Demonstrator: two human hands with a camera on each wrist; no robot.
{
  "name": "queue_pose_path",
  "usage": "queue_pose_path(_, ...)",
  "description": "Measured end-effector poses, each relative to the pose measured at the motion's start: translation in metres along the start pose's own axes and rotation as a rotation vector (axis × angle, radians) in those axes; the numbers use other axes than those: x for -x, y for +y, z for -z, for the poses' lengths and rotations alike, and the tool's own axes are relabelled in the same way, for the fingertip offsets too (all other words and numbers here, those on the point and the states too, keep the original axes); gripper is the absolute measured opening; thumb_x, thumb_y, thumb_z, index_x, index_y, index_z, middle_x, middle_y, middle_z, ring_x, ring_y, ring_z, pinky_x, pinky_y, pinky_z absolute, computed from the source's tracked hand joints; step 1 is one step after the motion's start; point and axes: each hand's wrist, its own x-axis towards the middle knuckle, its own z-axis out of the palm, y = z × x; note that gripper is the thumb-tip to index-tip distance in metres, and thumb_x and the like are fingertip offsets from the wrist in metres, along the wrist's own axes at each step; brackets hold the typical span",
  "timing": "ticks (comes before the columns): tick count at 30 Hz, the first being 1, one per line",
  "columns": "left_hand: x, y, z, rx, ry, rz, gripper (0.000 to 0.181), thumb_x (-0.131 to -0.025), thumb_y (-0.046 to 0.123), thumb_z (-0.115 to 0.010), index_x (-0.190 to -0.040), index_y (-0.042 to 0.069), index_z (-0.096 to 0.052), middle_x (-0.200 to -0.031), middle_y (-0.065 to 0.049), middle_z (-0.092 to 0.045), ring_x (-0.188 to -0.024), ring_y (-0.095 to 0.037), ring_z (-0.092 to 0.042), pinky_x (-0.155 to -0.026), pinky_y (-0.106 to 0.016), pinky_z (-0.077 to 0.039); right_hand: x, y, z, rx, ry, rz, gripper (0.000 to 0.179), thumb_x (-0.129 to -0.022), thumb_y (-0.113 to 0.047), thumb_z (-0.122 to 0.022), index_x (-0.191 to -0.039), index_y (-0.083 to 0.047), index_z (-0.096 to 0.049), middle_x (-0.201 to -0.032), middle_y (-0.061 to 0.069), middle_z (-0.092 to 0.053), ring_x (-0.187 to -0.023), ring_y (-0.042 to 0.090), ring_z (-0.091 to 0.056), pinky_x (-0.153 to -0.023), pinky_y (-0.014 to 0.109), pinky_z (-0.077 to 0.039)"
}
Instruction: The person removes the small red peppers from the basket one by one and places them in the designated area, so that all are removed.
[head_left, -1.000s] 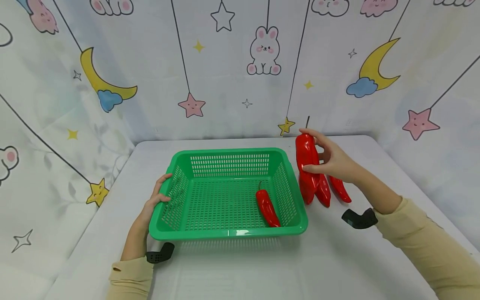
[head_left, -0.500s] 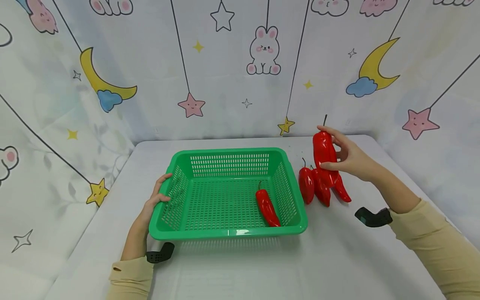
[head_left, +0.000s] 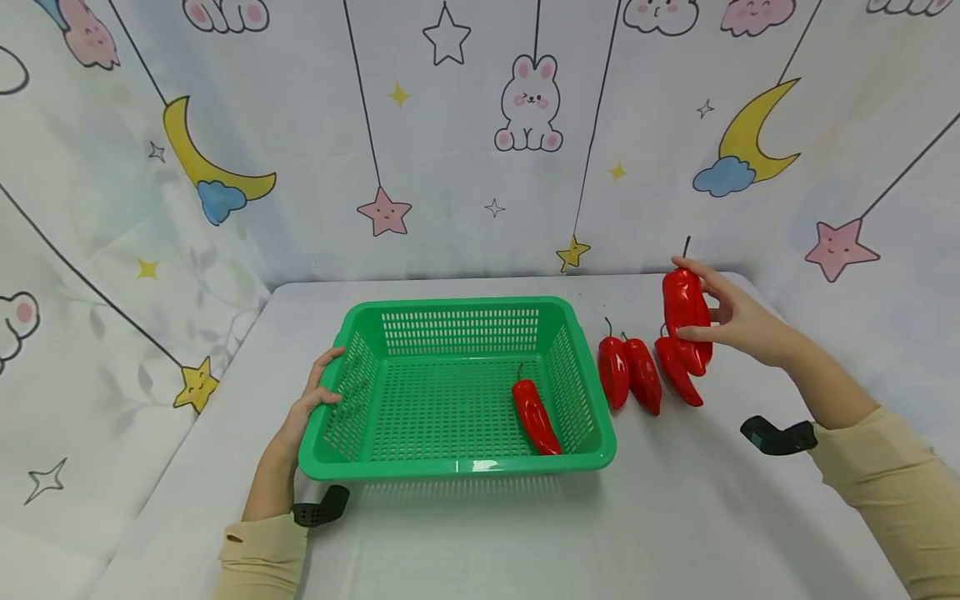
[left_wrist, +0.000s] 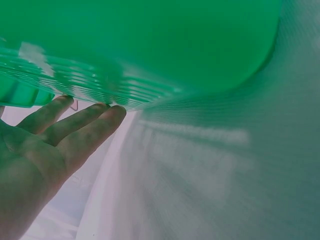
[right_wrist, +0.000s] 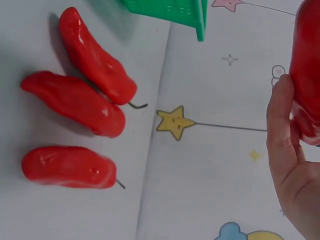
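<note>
Upright in my right hand [head_left: 738, 323] is a red chili pepper [head_left: 681, 300], gripped between fingers and thumb with its dark stem pointing up. It hangs over the right side of the table and overlaps the rightmost pepper [head_left: 673, 375] in the head view. Two more red peppers, one by the basket [head_left: 613, 375] and a middle one [head_left: 642, 377], lie close by. My left hand [head_left: 303, 407] touches the left side of the green plastic basket [head_left: 457, 468]; the left wrist view shows its fingers [left_wrist: 92, 137] straight against the slotted wall. Inside the basket lies one red pepper [head_left: 536, 418].
A white table [head_left: 480, 542] carries everything. Behind it hangs a curtain [head_left: 465, 150] printed with moons, stars and a rabbit. Dark camera mounts sit on both wrists, the right one [head_left: 778, 437] projecting beside the forearm.
My right hand has carried its pepper rightward across the row of peppers, uncovering the two nearest the basket. My left hand and the basket have stayed put.
</note>
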Motion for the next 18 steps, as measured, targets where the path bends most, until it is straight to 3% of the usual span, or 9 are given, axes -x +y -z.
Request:
queue_pose_path(5, 0.0, -0.001, 0.001, 0.001, -0.005, -0.001, 0.068, -0.079, 0.003, -0.027, -0.143, 0.023, -0.014, -0.146, -0.013, -0.003, -0.118, -0.029, -0.023, -0.083, -0.028, -0.037, 0.004, 0.009, 0.008, 0.027, -0.002, -0.02, 0.094, -0.076, -0.002, -0.067, -0.146, -0.028, -0.012, -0.13, 0.014, -0.028, -0.105, 0.035, -0.042, -0.065, 0.038, -0.052)
queue_pose_path(14, 0.0, -0.002, 0.0, 0.002, -0.003, -0.018, 0.068, -0.079, 0.002, -0.028, -0.143, 0.022, -0.014, -0.146, -0.014, -0.003, -0.119, -0.028, -0.023, -0.084, -0.027, -0.037, 0.007, 0.026, 0.022, 0.027, -0.016, -0.072, 0.094, -0.075, -0.001, -0.067, -0.145, -0.031, -0.012, -0.126, 0.01, -0.028, -0.101, 0.019, -0.043, -0.064, 0.035, -0.052)
queue_pose_path(18, 0.0, -0.002, 0.0, 0.002, 0.001, -0.013, 0.069, -0.079, 0.002, -0.028, -0.143, 0.022, -0.014, -0.146, -0.013, -0.004, -0.119, -0.028, -0.023, -0.084, -0.028, -0.038, 0.008, 0.034, 0.027, 0.031, -0.029, -0.055, 0.095, -0.076, -0.001, -0.066, -0.146, -0.033, -0.009, -0.126, 0.014, -0.026, -0.103, 0.023, -0.039, -0.064, 0.034, -0.052)
